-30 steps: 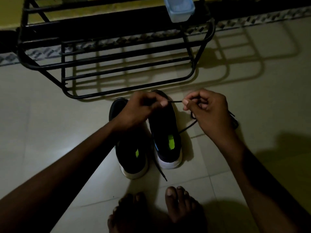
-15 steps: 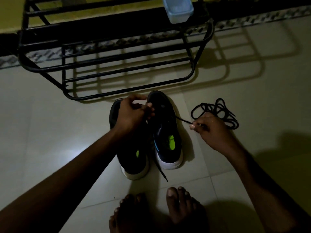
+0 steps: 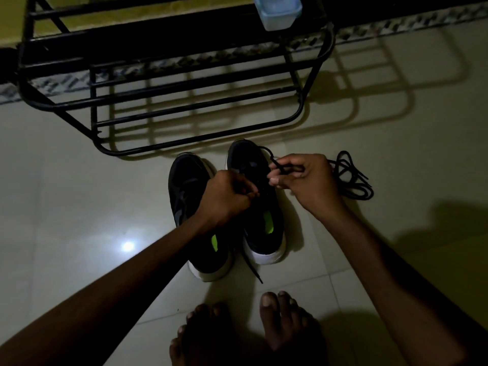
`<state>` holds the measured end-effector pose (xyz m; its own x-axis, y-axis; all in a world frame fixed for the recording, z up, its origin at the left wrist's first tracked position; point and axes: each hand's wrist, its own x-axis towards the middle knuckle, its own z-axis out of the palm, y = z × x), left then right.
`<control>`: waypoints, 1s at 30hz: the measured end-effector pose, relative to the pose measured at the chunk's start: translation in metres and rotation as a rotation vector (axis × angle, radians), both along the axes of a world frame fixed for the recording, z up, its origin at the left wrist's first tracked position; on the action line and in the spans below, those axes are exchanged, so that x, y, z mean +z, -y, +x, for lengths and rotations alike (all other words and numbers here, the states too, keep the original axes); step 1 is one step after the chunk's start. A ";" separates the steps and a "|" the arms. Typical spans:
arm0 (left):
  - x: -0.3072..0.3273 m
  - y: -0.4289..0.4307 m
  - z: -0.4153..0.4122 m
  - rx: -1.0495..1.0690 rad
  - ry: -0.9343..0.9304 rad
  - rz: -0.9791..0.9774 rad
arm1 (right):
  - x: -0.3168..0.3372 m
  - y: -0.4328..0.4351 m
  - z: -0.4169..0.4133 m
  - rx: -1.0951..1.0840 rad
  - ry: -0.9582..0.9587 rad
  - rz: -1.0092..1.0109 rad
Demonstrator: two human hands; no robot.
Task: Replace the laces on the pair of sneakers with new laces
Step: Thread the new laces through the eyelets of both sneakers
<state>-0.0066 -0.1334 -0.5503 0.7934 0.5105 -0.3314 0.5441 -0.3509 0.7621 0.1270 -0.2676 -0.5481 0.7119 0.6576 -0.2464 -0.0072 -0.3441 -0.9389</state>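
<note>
Nearest the camera, the person's bare feet (image 3: 264,331) are resting on the tiled floor (image 3: 79,207). A loose lace tail (image 3: 253,270) is trailing toward them from between the two heels, where it could get stepped on.

Just beyond, the pair is standing side by side, toes pointing away. The left hand (image 3: 227,199) is reaching over the left-side sneaker (image 3: 184,186) and curling its fingers down on the eyelets of the right-side sneaker (image 3: 264,228). What they are pinching is lost in the dark. The right hand (image 3: 303,178) is pinching a loop of black lace (image 3: 277,165) that is running over this sneaker's toe.

The job is looking early: only one shoe is being worked. I cannot tell whether its lace is coming out or going in, nor how the other shoe is laced.

A tangled lace bundle (image 3: 351,180) is lying just beside the right hand. Farther off, a black metal rack (image 3: 184,101) is standing along the floor's far edge, close to the toes, and is carrying a pale plastic box (image 3: 277,11).
</note>
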 end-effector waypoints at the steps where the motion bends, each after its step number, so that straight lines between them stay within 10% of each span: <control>1: -0.001 0.000 0.001 0.005 -0.003 -0.008 | -0.001 0.000 0.001 0.011 0.014 -0.013; 30: -0.003 0.000 0.006 0.052 -0.004 -0.021 | 0.004 -0.009 -0.001 0.185 0.358 -0.200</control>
